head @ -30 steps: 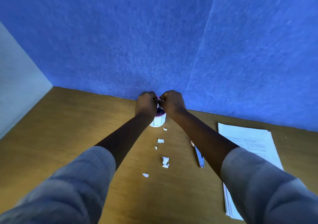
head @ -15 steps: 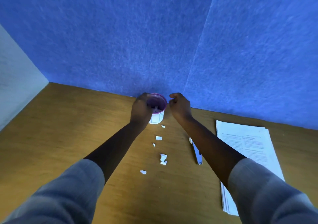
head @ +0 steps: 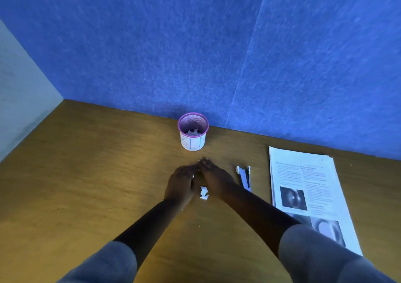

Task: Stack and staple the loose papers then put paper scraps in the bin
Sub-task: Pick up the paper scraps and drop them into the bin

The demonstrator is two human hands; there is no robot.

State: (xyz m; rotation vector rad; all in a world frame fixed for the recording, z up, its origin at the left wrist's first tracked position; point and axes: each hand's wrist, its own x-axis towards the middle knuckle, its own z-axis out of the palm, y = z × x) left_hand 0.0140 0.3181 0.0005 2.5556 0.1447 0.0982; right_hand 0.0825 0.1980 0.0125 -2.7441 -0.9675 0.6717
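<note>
A small white bin with a purple rim stands near the blue back wall, with white scraps inside. My left hand and my right hand are down on the desk just in front of it, side by side, fingers blurred over small paper scraps. A crumpled white scrap lies between the two wrists. Whether either hand holds a scrap is hidden. The stapler lies right of my right hand. The stack of printed papers rests at the far right.
A blue felt partition closes the back of the wooden desk. A pale side wall bounds the left. My grey sleeves fill the bottom of the view.
Both hands have come back from the bin's rim toward me and dropped onto the scraps on the desk. The bin is now uncovered.
</note>
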